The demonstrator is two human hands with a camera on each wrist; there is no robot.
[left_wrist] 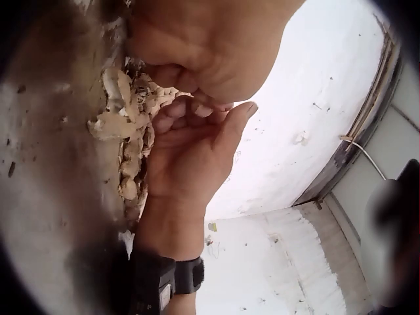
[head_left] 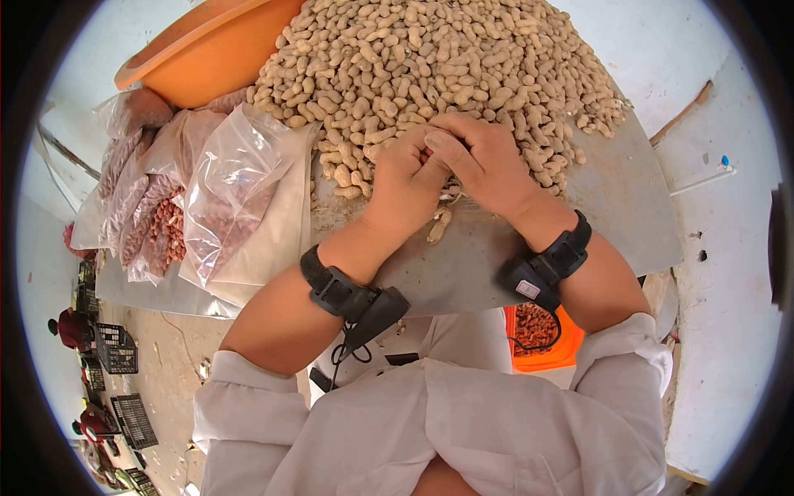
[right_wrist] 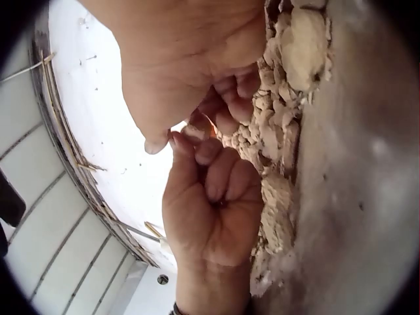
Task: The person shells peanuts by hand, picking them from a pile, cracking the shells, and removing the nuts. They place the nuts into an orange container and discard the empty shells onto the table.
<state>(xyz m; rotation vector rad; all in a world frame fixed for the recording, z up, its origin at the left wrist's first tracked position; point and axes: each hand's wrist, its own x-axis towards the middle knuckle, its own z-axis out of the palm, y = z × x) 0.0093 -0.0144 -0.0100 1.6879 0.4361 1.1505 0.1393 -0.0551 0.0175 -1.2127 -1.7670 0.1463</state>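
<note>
Both hands meet at the near edge of a heap of unshelled peanuts [head_left: 447, 62] on a metal tabletop [head_left: 430, 277]. The left hand [head_left: 408, 180] curls its fingers, and a bit of reddish peanut [head_left: 426, 155] shows between them. Against its fingertips press the thumb and forefinger of the right hand [head_left: 488, 161]; together they pinch the peanut, mostly hidden by the fingers. In the right wrist view the left hand [right_wrist: 213, 203] has its fingers folded into the palm. The left wrist view shows the right hand [left_wrist: 187, 157] palm up, fingers bent. A loose peanut [head_left: 440, 225] lies below the hands.
Clear plastic bags [head_left: 227, 198] of reddish kernels lie on the left of the table, beside a large orange basin [head_left: 207, 50]. Under the near table edge, an orange container [head_left: 562, 351] holds reddish kernels. Black crates [head_left: 117, 347] stand on the floor at left, near other people.
</note>
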